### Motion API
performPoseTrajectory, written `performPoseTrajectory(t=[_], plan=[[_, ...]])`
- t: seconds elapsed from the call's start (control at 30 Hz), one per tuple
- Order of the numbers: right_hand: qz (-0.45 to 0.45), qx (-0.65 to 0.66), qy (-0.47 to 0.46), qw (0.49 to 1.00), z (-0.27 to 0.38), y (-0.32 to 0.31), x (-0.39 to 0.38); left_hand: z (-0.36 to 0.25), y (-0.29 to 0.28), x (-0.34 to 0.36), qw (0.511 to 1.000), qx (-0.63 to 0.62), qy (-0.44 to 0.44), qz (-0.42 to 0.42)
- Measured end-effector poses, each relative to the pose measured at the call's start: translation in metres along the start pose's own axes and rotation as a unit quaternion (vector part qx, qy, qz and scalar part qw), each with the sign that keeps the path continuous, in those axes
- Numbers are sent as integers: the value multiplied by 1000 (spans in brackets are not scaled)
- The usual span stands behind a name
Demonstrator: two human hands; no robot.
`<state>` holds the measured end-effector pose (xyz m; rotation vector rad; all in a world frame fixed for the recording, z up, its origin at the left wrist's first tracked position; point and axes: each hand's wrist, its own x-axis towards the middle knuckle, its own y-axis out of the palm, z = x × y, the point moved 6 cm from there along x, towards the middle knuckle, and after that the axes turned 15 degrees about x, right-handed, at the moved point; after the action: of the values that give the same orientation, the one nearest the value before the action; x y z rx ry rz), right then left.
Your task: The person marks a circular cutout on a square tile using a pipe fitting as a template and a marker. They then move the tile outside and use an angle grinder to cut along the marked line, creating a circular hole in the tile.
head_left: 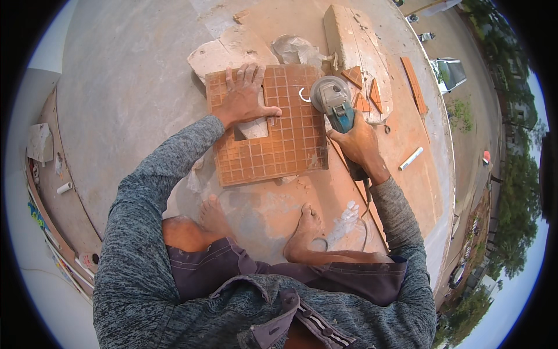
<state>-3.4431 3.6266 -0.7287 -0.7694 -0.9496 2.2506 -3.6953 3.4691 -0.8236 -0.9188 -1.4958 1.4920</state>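
Note:
An orange-brown tile point(290, 142) with a raised grid on its face lies before me, a rectangular piece cut out of it near its left middle. My left hand point(246, 96) is spread flat on the tile's upper left, thumb reaching past the cutout. At the tile's right edge my right hand point(361, 142) grips a teal and grey angle grinder point(337, 104). Its round disc guard point(325, 88) sits at the tile's upper right edge, beside a white curved mark. Whether the disc touches the tile I cannot tell.
Pale stone slabs point(229, 49) and a long block point(343, 35) lie beyond the tile. Tile offcuts point(375, 96) and a strip point(412, 84) are at right, with a white marker point(411, 158). The grinder's cord point(367, 198) runs near my bare right foot point(305, 230). A ledge edge point(444, 128) drops away rightward.

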Motion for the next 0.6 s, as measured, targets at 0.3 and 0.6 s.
performPoseTrajectory(t=[0.3, 0.6], plan=[[14, 5, 9, 1000, 2, 1, 1, 2, 8, 1, 1000, 1, 8, -1], [13, 10, 7, 1000, 3, 3, 1, 3, 8, 1, 1000, -6, 8, -6]])
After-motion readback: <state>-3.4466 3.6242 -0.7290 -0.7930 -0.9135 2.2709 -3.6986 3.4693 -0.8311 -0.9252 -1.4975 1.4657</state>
